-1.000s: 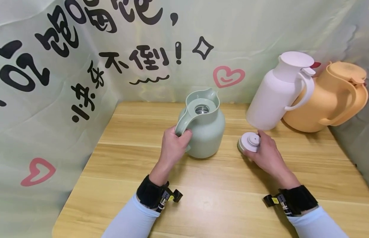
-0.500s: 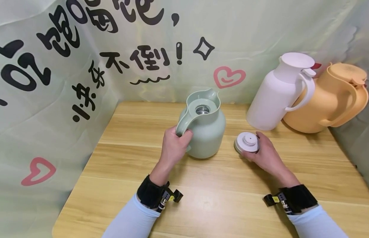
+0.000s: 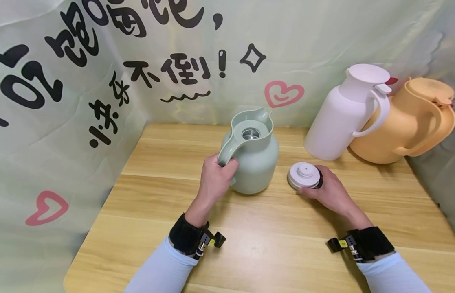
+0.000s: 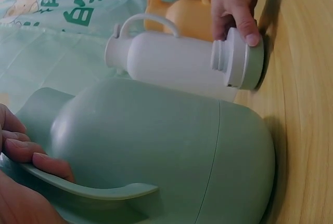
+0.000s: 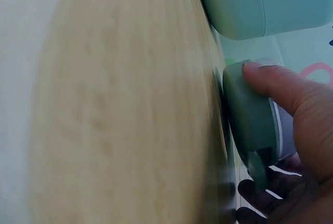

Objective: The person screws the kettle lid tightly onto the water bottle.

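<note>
My left hand (image 3: 217, 177) grips the handle of a pale green thermos jug (image 3: 254, 162), which stands on the table with its mouth uncovered. In the left wrist view the jug's body (image 4: 156, 135) fills the lower half, and curled fingers (image 4: 23, 148) wrap its handle. To the jug's right lies its round stopper lid (image 3: 304, 175), upside down, white stepped underside up and green top toward the table. My right hand (image 3: 331, 191) is at the lid's right side. Its thumb rests on the lid's edge in the right wrist view, while the other fingers (image 5: 260, 198) spread loosely beyond it.
A white thermos jug (image 3: 333, 118) stands behind the lid, with an orange jug (image 3: 399, 126) close beside it at the back right. Cloth walls with black lettering and pink hearts border the wooden table (image 3: 264, 244) behind and on the left.
The lid has shifted slightly left and lies flatter. My right hand's fingers have loosened, with a gap showing beside the lid. My left hand and the green jug stay in place.
</note>
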Available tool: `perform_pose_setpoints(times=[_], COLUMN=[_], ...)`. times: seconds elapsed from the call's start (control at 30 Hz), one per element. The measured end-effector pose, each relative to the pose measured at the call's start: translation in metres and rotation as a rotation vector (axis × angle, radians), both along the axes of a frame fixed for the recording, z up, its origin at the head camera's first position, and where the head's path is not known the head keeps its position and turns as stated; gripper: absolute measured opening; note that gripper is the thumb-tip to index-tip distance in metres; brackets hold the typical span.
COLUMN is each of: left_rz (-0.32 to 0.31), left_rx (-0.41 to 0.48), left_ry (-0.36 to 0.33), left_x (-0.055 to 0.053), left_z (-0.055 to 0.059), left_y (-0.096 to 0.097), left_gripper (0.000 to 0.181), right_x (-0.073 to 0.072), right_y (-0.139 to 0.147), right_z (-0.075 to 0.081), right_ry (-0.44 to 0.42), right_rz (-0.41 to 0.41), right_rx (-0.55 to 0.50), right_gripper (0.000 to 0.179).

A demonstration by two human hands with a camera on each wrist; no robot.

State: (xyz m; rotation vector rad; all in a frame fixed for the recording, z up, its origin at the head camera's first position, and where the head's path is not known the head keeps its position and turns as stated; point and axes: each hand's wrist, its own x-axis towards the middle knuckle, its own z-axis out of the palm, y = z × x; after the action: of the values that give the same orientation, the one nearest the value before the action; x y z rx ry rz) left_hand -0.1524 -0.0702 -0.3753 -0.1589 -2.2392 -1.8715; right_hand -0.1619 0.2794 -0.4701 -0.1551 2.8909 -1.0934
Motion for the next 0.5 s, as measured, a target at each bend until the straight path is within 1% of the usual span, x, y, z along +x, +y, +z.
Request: perform_pose_setpoints(times=[0.13, 0.3, 0.5], left_rz=[-0.002, -0.005, -0.006], left_rx=[-0.001, 0.0, 0.007], left_ry=[-0.001, 0.001, 0.003], left_x=[-0.001, -0.001, -0.001], left_z=[0.0, 0.0, -0.001], left_y=[0.0, 0.0, 0.0], left_gripper=[0.032, 0.033, 0.032], right_x=[0.002, 0.002, 0.001], right_y=[-0.001, -0.003, -0.007], right_z=[0.002, 0.008, 0.019], right_ry=[-0.004, 0.051, 0.082], right_rz=[-0.043, -0.097, -0.159], right_rx=[-0.038, -0.121, -0.232], right_gripper=[0.103, 0.097, 0.095])
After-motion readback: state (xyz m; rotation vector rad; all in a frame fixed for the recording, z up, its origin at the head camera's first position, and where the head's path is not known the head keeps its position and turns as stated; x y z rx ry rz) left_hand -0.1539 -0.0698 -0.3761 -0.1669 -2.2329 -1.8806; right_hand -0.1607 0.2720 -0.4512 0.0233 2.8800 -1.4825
